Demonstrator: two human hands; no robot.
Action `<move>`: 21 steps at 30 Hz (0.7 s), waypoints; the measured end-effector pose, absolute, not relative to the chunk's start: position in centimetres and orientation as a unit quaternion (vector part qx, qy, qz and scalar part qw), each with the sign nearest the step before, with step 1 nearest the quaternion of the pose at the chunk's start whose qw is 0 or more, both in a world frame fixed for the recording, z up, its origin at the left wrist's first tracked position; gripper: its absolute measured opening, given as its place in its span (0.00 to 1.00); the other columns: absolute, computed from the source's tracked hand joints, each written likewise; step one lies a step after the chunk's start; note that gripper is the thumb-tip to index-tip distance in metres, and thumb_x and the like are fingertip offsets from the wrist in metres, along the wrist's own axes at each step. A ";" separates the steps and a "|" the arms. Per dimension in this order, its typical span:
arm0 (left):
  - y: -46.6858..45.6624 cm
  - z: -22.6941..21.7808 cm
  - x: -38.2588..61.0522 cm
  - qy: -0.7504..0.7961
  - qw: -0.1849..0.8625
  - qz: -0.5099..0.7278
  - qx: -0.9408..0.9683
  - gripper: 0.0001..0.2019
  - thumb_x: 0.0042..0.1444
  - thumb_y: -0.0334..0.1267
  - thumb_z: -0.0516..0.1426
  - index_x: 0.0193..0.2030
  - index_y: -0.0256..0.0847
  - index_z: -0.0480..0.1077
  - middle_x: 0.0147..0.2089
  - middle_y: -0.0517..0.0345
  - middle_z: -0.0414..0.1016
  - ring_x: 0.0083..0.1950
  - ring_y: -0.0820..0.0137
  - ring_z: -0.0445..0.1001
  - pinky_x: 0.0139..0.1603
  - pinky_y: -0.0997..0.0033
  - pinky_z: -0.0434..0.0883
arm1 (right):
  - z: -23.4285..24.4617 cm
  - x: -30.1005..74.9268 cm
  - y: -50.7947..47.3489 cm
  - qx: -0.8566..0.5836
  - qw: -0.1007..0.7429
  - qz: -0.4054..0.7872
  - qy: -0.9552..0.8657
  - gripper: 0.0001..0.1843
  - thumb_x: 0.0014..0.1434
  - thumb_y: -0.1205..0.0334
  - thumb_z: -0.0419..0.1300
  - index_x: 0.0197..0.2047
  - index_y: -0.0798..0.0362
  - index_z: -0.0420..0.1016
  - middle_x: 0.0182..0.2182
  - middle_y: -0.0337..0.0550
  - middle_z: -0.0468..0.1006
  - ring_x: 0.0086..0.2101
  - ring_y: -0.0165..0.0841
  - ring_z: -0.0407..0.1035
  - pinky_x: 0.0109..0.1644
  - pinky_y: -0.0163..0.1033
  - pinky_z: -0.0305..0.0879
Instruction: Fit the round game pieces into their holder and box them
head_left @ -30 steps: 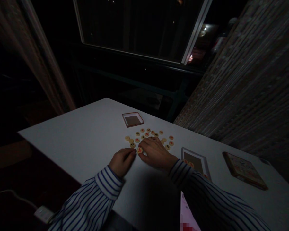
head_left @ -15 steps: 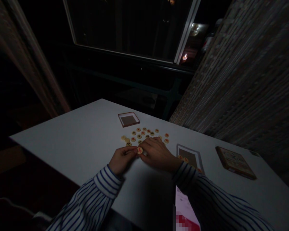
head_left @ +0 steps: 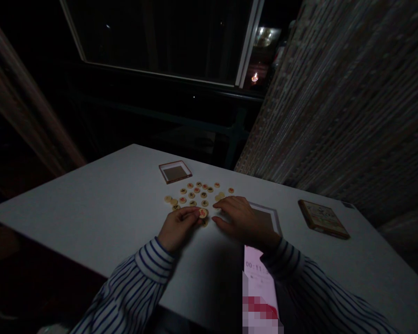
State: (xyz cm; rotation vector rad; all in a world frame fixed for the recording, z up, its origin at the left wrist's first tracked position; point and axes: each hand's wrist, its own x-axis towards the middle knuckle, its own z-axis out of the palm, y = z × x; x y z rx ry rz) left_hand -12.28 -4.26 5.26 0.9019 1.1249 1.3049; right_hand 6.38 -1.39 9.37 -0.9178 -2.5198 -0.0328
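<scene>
Several round pale game pieces (head_left: 197,194) with red or dark marks lie scattered on a white table (head_left: 101,204). My left hand (head_left: 177,227) is curled and pinches one piece with a red mark (head_left: 202,213) at its fingertips. My right hand (head_left: 242,220) rests just right of it, fingers stretched forward over the near edge of the scatter, holding nothing I can see. Both arms wear striped sleeves.
A small square tray (head_left: 174,171) lies beyond the pieces. A second tray (head_left: 269,216) sits partly under my right wrist. A brown flat box (head_left: 322,218) lies to the right. A lit phone screen (head_left: 259,283) shows near the table's front edge. A brick wall (head_left: 334,116) stands right.
The red-marked piece has passed from between both hands into my left fingers. My right hand has drawn away to the right. The view has swung so everything sits further left.
</scene>
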 end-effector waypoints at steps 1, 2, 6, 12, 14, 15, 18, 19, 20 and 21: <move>-4.2 5.4 -12.1 0.476 0.566 0.553 0.383 0.20 0.37 0.44 0.65 0.36 0.33 0.74 0.33 0.51 0.79 0.31 0.71 0.75 0.39 0.69 0.71 | 9.3 6.8 -1.5 -0.339 0.231 -0.013 -0.912 0.15 0.57 0.57 0.57 0.46 0.54 0.69 0.41 0.47 0.75 0.44 0.37 0.66 0.50 0.45 0.56; -4.2 5.4 -11.9 0.476 0.569 0.552 0.382 0.20 0.37 0.44 0.66 0.36 0.32 0.73 0.32 0.51 0.79 0.30 0.71 0.74 0.38 0.70 0.71 | 9.3 7.2 -1.6 -0.343 0.234 -0.014 -0.910 0.15 0.57 0.58 0.57 0.46 0.54 0.69 0.41 0.47 0.75 0.44 0.37 0.66 0.50 0.45 0.56; -4.1 5.7 -11.1 0.471 0.583 0.544 0.378 0.21 0.37 0.44 0.66 0.36 0.32 0.72 0.30 0.52 0.78 0.29 0.72 0.74 0.36 0.72 0.71 | 8.8 8.8 -2.0 -0.350 0.249 -0.015 -0.903 0.14 0.57 0.57 0.56 0.46 0.54 0.69 0.41 0.46 0.75 0.44 0.35 0.67 0.50 0.44 0.57; -3.8 6.2 -9.8 0.462 0.597 0.538 0.375 0.18 0.38 0.41 0.65 0.36 0.32 0.72 0.29 0.55 0.77 0.28 0.74 0.74 0.32 0.76 0.70 | 7.5 11.3 -2.4 -0.379 0.274 -0.022 -0.884 0.14 0.58 0.56 0.55 0.45 0.54 0.70 0.40 0.47 0.76 0.43 0.36 0.68 0.48 0.46 0.60; -3.8 6.4 -9.4 0.461 0.603 0.535 0.371 0.18 0.38 0.40 0.65 0.36 0.33 0.72 0.29 0.55 0.78 0.28 0.74 0.75 0.32 0.76 0.71 | 7.1 12.2 -2.4 -0.390 0.273 -0.020 -0.879 0.14 0.57 0.55 0.55 0.45 0.53 0.70 0.39 0.47 0.76 0.42 0.37 0.69 0.46 0.46 0.61; -3.8 6.5 -9.2 0.459 0.606 0.534 0.371 0.18 0.39 0.39 0.65 0.37 0.33 0.72 0.30 0.55 0.78 0.28 0.74 0.75 0.32 0.76 0.71 | 6.9 12.7 -2.5 -0.396 0.274 -0.018 -0.876 0.14 0.57 0.55 0.55 0.45 0.53 0.70 0.39 0.47 0.76 0.42 0.37 0.69 0.46 0.46 0.61; -3.8 6.8 -8.6 0.452 0.610 0.530 0.379 0.19 0.41 0.38 0.64 0.41 0.34 0.72 0.32 0.55 0.78 0.29 0.75 0.75 0.32 0.77 0.71 | 6.6 13.9 -2.6 -0.419 0.288 -0.010 -0.861 0.13 0.57 0.56 0.55 0.44 0.52 0.71 0.39 0.46 0.76 0.41 0.37 0.69 0.45 0.45 0.62; -3.8 6.8 -8.4 0.451 0.608 0.529 0.383 0.19 0.42 0.38 0.64 0.42 0.35 0.72 0.33 0.55 0.78 0.29 0.75 0.75 0.32 0.76 0.71 | 6.6 14.2 -2.7 -0.425 0.295 -0.006 -0.856 0.13 0.57 0.57 0.55 0.44 0.52 0.71 0.38 0.46 0.76 0.41 0.37 0.69 0.45 0.45 0.62; -3.8 6.9 -8.2 0.450 0.607 0.528 0.387 0.18 0.43 0.38 0.63 0.43 0.35 0.72 0.33 0.55 0.78 0.29 0.75 0.75 0.32 0.76 0.72 | 6.6 14.4 -2.9 -0.430 0.302 -0.002 -0.851 0.12 0.57 0.57 0.55 0.43 0.52 0.71 0.38 0.46 0.76 0.40 0.36 0.69 0.45 0.45 0.63; -3.8 6.9 -8.0 0.450 0.607 0.526 0.390 0.18 0.43 0.37 0.63 0.43 0.36 0.72 0.33 0.55 0.78 0.29 0.75 0.75 0.33 0.76 0.72 | 6.7 14.7 -3.0 -0.435 0.308 0.001 -0.846 0.11 0.58 0.58 0.55 0.43 0.52 0.71 0.38 0.46 0.76 0.40 0.36 0.69 0.44 0.44 0.63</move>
